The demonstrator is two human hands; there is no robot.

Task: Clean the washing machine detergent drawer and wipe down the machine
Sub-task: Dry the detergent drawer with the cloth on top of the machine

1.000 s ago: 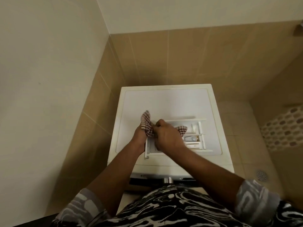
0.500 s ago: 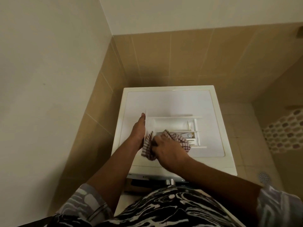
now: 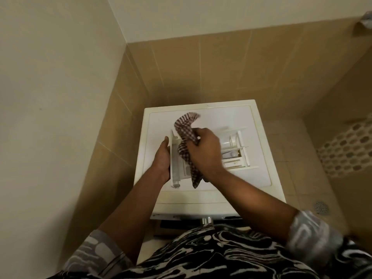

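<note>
A white detergent drawer (image 3: pixel 235 156), taken out of the machine, lies on top of the white washing machine (image 3: pixel 259 190). My left hand (image 3: pixel 162 158) holds the drawer's front panel at its left end. My right hand (image 3: pixel 205 152) grips a red-and-white checked cloth (image 3: pixel 186 135) over the drawer's left compartment. One end of the cloth sticks up and back, the other hangs down past my wrist. The drawer's right compartments are in plain sight.
The machine stands in a corner, with a beige tiled wall (image 3: pixel 201 73) behind and a wall (image 3: pixel 60 97) close on the left. Tiled floor with a round drain (image 3: pixel 321 207) lies to the right. A white perforated basket (image 3: pixel 346 150) is at the right edge.
My right hand has moved with the cloth from the drawer's near edge up into its left part, and the cloth's end has flipped upward. The left hand stays on the drawer's front panel.
</note>
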